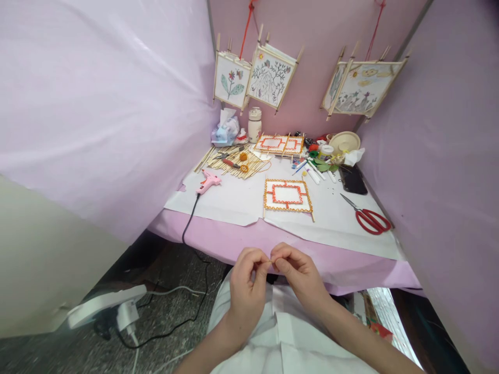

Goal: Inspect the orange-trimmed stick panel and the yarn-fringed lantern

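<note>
Head view: left hand (249, 275) and right hand (297, 270) angle inward above the lap (284, 337), each closed in a fingertip pinch on a slender ochre piece (272, 261) (mostly concealed, its material indistinct). The piece spans the narrow gap between them, before the worktop (234, 202), which bears a red-and-ochre scalloped frame (287, 202).

Left hand (248, 278) and right hand (297, 270) pinch a small piece (271, 261) together.
</note>
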The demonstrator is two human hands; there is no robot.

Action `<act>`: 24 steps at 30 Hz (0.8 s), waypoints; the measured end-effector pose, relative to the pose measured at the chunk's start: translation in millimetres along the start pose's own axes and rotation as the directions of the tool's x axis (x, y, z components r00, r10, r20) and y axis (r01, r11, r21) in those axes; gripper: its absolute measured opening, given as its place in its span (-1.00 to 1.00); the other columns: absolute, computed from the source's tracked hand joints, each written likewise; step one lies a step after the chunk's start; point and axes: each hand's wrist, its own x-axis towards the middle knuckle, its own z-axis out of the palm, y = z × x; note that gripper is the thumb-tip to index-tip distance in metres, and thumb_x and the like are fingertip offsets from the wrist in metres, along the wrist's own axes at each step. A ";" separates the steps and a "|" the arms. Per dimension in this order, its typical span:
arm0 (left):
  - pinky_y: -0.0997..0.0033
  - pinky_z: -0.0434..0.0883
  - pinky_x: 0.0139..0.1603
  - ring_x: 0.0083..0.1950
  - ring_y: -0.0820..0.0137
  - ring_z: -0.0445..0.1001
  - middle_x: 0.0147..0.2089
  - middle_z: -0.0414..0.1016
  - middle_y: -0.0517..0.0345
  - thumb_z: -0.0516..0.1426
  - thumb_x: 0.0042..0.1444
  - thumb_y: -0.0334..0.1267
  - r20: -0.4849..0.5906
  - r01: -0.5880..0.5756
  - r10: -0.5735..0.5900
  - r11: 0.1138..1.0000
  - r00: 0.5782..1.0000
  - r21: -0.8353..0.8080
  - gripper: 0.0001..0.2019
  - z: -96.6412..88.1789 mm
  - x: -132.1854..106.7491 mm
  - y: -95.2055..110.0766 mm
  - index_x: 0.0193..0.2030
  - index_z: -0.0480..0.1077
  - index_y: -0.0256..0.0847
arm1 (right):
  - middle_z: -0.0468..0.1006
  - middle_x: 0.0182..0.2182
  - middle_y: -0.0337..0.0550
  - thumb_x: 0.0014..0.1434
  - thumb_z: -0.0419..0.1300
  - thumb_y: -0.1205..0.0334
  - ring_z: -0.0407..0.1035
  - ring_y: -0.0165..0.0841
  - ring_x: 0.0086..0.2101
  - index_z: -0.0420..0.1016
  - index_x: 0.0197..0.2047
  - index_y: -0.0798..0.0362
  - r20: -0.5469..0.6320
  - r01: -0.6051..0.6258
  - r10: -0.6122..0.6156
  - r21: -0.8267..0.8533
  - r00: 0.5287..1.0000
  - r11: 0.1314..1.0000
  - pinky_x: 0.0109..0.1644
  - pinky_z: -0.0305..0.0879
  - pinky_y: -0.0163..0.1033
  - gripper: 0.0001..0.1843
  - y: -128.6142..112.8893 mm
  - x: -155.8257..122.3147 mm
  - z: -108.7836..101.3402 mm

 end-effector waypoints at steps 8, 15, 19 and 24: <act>0.57 0.34 -0.27 -0.31 0.50 0.36 -0.36 0.37 0.24 0.12 0.22 -0.38 -0.055 0.123 -0.130 0.986 0.990 -0.116 -0.90 2.2 -0.8 -4.3 -0.34 0.36 -0.19 | 0.36 -0.35 -0.26 0.27 0.21 0.13 0.23 -0.43 -0.36 0.52 -0.27 -0.04 -0.033 -0.064 0.065 0.032 0.997 0.997 -0.23 0.18 -0.29 -0.88 6.2 1.5 -1.4; 0.54 0.37 -0.23 -0.26 0.48 0.42 -0.31 0.45 0.24 0.15 0.21 -0.37 -0.044 0.086 -0.088 0.995 0.995 -0.058 -0.93 3.8 -1.6 -9.0 -0.29 0.43 -0.16 | 0.38 -0.35 -0.27 0.27 0.20 0.15 0.26 -0.44 -0.36 0.52 -0.27 -0.04 -0.019 -0.025 0.023 -0.063 1.000 0.998 -0.24 0.19 -0.30 -0.88 1.5 0.6 1.4; 0.53 0.34 -0.25 -0.28 0.48 0.40 -0.34 0.42 0.24 0.13 0.23 -0.38 -0.033 0.047 -0.047 0.999 0.998 0.002 -0.91 2.4 -1.8 -10.5 -0.32 0.39 -0.17 | 0.39 -0.36 -0.27 0.26 0.21 0.17 0.28 -0.44 -0.37 0.53 -0.28 -0.04 -0.027 0.015 -0.017 -0.079 0.999 0.997 -0.26 0.20 -0.30 -0.90 0.4 1.1 2.6; 0.49 0.31 -0.25 -0.28 0.47 0.34 -0.33 0.35 0.22 0.06 0.27 -0.37 0.018 0.021 -0.022 0.999 1.000 0.050 -0.89 2.9 -2.7 -15.8 -0.31 0.32 -0.19 | 0.40 -0.36 -0.24 0.24 0.23 0.16 0.29 -0.42 -0.34 0.53 -0.31 -0.02 -0.048 0.040 -0.046 -0.115 0.998 0.993 -0.27 0.20 -0.29 -0.89 -0.3 -0.1 2.6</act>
